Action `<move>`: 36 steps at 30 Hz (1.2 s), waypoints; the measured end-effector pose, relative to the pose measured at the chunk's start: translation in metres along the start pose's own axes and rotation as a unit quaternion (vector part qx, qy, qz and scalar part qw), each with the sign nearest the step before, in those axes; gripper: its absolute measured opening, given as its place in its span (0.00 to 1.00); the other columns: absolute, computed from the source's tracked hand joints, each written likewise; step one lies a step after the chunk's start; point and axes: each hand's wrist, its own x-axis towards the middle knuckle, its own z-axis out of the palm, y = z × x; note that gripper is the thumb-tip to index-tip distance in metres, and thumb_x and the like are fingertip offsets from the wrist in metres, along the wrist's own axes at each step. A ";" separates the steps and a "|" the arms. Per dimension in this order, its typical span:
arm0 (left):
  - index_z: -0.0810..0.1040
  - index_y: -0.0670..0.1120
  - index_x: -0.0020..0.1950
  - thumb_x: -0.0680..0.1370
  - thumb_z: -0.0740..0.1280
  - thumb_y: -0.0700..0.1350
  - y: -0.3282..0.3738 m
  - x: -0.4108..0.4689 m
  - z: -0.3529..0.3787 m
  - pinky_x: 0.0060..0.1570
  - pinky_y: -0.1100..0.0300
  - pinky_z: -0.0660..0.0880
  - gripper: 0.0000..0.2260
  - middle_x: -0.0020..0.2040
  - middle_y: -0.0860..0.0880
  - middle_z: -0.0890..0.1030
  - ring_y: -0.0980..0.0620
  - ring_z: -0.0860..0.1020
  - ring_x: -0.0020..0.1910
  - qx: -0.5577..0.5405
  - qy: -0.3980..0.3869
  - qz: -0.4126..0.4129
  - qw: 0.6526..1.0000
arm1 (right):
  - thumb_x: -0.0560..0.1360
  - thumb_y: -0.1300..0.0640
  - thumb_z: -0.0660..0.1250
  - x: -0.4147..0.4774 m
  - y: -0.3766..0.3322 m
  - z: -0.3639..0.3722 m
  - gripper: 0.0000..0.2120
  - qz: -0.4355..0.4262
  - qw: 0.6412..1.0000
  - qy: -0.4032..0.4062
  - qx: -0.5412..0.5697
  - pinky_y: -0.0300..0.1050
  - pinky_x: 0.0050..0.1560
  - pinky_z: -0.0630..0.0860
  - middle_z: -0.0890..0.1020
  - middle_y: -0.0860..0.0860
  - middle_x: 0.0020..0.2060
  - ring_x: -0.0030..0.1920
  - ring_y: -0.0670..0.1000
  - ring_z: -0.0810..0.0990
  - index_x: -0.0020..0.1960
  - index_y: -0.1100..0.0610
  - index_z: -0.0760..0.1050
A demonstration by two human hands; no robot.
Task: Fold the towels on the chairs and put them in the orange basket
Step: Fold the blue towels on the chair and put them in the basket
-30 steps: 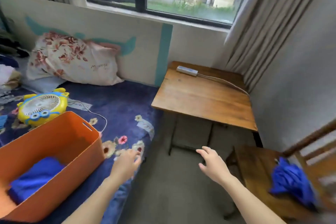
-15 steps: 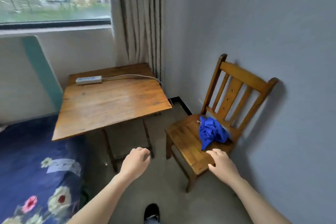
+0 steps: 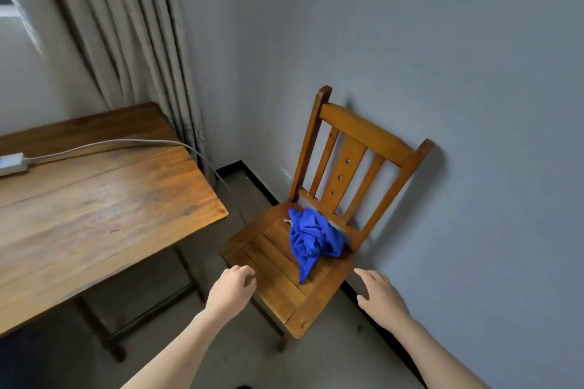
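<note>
Pickup step: the crumpled towel (image 3: 313,237) lies on the chair (image 3: 271,265) ahead, between the empty, loosely curled left hand (image 3: 232,289) and the spread right hand (image 3: 379,297). Next, probably grasp it.

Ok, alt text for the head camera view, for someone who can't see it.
A crumpled blue towel lies on a wooden chair against a grey wall, and a person's left hand and right hand reach toward it, both empty. A wooden table with a power strip stands to the left.
</note>
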 end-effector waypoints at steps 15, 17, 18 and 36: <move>0.77 0.47 0.58 0.80 0.57 0.45 0.051 0.098 0.061 0.52 0.61 0.75 0.12 0.54 0.50 0.79 0.52 0.76 0.53 0.001 -0.112 -0.085 0.990 | 0.78 0.55 0.58 0.108 0.061 0.000 0.25 -0.010 0.996 -0.082 0.039 0.43 0.66 0.66 0.64 0.48 0.71 0.70 0.50 0.63 0.74 0.50 0.57; 0.77 0.47 0.58 0.80 0.57 0.45 0.070 0.113 0.065 0.52 0.60 0.76 0.12 0.55 0.50 0.79 0.52 0.77 0.53 -0.036 -0.101 -0.124 0.986 | 0.78 0.55 0.58 0.136 0.069 -0.008 0.25 -0.026 0.995 -0.091 0.040 0.44 0.66 0.67 0.64 0.48 0.71 0.70 0.50 0.63 0.74 0.51 0.58; 0.77 0.47 0.58 0.80 0.58 0.45 0.079 0.122 0.064 0.53 0.58 0.76 0.11 0.55 0.49 0.79 0.51 0.77 0.52 -0.062 -0.086 -0.145 0.984 | 0.78 0.56 0.58 0.150 0.072 -0.013 0.25 -0.037 0.994 -0.090 0.040 0.44 0.66 0.68 0.64 0.48 0.71 0.70 0.50 0.63 0.74 0.51 0.58; 0.75 0.45 0.61 0.80 0.59 0.43 0.071 0.189 0.091 0.53 0.63 0.70 0.12 0.57 0.49 0.78 0.51 0.75 0.57 -0.133 -0.055 -0.267 0.953 | 0.79 0.52 0.59 0.294 0.058 0.068 0.21 0.013 0.982 -0.153 0.113 0.45 0.56 0.72 0.71 0.51 0.66 0.65 0.52 0.70 0.70 0.55 0.64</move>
